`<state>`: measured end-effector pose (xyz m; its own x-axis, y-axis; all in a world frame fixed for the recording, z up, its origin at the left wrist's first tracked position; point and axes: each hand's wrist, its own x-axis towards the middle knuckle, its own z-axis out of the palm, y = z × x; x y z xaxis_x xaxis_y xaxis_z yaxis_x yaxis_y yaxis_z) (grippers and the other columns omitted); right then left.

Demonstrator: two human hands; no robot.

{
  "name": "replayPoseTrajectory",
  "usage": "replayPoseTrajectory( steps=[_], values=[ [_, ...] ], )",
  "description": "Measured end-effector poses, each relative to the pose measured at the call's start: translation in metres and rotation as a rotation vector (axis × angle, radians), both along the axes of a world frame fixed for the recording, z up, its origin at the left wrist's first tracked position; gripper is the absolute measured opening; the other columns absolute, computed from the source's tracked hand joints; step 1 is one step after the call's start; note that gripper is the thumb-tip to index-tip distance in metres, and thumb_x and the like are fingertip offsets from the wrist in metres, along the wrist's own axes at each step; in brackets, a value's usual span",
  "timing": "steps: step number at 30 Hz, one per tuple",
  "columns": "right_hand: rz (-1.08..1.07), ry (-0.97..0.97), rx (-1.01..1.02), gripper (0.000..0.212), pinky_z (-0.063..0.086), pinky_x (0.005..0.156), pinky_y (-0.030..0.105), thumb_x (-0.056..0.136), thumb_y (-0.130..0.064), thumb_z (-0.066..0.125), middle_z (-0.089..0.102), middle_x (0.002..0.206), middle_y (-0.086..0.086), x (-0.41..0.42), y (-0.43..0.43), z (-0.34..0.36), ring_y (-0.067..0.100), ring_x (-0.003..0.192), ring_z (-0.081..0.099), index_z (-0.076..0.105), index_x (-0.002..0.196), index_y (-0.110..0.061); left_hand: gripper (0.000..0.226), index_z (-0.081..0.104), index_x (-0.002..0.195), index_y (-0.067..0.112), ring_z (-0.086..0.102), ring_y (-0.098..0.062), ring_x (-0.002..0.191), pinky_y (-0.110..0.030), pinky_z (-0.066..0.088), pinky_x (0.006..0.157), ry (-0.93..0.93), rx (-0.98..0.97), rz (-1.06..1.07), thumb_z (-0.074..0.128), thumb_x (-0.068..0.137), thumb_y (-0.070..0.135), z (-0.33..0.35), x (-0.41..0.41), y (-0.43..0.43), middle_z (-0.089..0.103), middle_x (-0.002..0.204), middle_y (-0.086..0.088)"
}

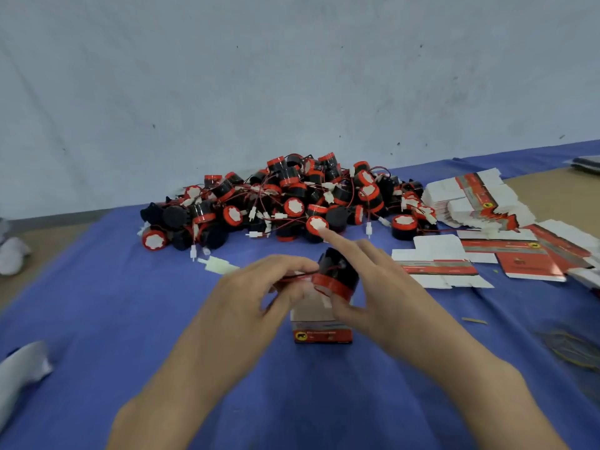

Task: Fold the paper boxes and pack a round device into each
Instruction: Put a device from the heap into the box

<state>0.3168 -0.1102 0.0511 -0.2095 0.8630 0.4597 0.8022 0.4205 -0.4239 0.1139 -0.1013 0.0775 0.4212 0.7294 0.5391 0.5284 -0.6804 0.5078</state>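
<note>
Our two forearms reach in from the bottom edge of the head view, over the blue cloth [97,319]. Between them, close to us, the paper box [322,331] stands on the cloth, folded up and open at the top. The round device [339,271] sits tilted just above its mouth, not yet inside.

Our left hand [256,287] pinches the red wire [297,277] beside the device. Our right hand [376,287] holds the body near its red band with thumb and lower fingers, the index finger straight and free.

We judge the device light, hard-shelled and fairly smooth, so the band is the best hold. The wire looks springy and will want tucking in. The box is thin card, easily crushed, and best steadied by its walls.

Farther back lie the pile of devices [285,196] and, to its right, the flat box blanks [470,203].
</note>
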Motion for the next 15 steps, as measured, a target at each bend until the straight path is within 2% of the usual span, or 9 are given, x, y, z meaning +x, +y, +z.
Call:
replayPoseTrajectory(
  steps=[2, 5, 9, 13, 15],
  values=[
    [0.004, -0.034, -0.028, 0.066, 0.037, 0.087, 0.018, 0.090, -0.042, 0.056, 0.031, 0.114, -0.035, -0.003, -0.003, 0.000, -0.001, 0.109, 0.039, 0.025, 0.147, -0.053, 0.018, 0.071, 0.103, 0.037, 0.061, 0.010, 0.096, -0.001, 0.039, 0.081, -0.054, -0.043, -0.044, 0.060, 0.089, 0.039, 0.004, -0.004, -0.002, 0.066, 0.098, 0.033],
    [0.069, 0.095, -0.061, 0.058, 0.041, 0.091, 0.014, 0.079, -0.056, 0.052, 0.042, 0.124, -0.034, -0.009, -0.011, 0.001, -0.006, 0.114, 0.046, 0.037, 0.135, -0.054, 0.013, 0.069, 0.094, 0.037, 0.060, 0.008, 0.092, -0.001, 0.039, 0.077, -0.131, -0.001, 0.005, 0.058, 0.088, 0.039, 0.008, -0.011, -0.002, 0.065, 0.092, 0.033],
    [0.142, 0.315, -0.057, 0.051, 0.039, 0.093, 0.007, 0.080, -0.052, 0.065, 0.052, 0.122, -0.034, -0.018, -0.021, 0.004, -0.005, 0.115, 0.053, 0.041, 0.124, -0.060, 0.011, 0.068, 0.089, 0.037, 0.062, -0.001, 0.087, -0.005, 0.042, 0.073, -0.281, -0.050, 0.058, 0.060, 0.086, 0.044, 0.005, -0.018, 0.001, 0.067, 0.089, 0.024],
    [0.190, 0.570, -0.065, 0.051, 0.050, 0.092, 0.018, 0.076, -0.054, 0.075, 0.061, 0.120, -0.023, -0.024, -0.026, 0.008, 0.007, 0.111, 0.063, 0.050, 0.120, -0.054, 0.014, 0.064, 0.089, 0.036, 0.063, -0.006, 0.075, -0.014, 0.047, 0.064, -0.393, -0.157, 0.078, 0.057, 0.089, 0.048, -0.009, -0.015, 0.003, 0.066, 0.081, 0.016],
    [0.208, 0.703, -0.049, 0.047, 0.052, 0.087, 0.016, 0.081, -0.041, 0.082, 0.064, 0.118, -0.021, -0.026, -0.027, 0.009, 0.009, 0.108, 0.066, 0.054, 0.119, -0.047, 0.012, 0.064, 0.093, 0.036, 0.064, -0.006, 0.070, -0.023, 0.052, 0.064, -0.443, -0.173, 0.059, 0.053, 0.094, 0.042, -0.015, -0.006, 0.000, 0.067, 0.080, 0.014]
  ],
)
